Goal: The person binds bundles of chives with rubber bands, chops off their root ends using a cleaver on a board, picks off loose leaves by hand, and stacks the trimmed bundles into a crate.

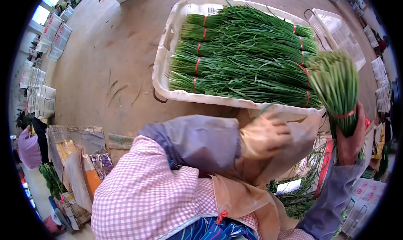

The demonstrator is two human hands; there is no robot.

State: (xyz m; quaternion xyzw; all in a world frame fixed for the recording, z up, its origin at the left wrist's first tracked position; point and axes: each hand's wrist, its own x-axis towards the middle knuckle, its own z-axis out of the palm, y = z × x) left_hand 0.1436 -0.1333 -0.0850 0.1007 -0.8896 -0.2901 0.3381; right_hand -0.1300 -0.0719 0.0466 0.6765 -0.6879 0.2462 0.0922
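My right hand [352, 141] grips a bunch of garlic chives [336, 82] just below its red band, with the pale cut ends pointing up beside the crate's right corner. My left hand [266, 136] is in front of me, near the crate's front rim, and smeared by motion. A single green blade shows just above its fingers; whether they hold it is unclear. Ahead stands a white plastic crate [158, 74] filled with banded chive bunches [247, 51], laid in rows with their pale ends toward both sides and their leaves overlapping in the middle.
Loose chives [300, 202] lie low on the right, near a red strip. Another white crate [340, 34] stands behind the filled one. Stacked crates [54, 36] line the left side. Cardboard pieces [79, 168] lie left of me, and another person [30, 150] is at the far left.
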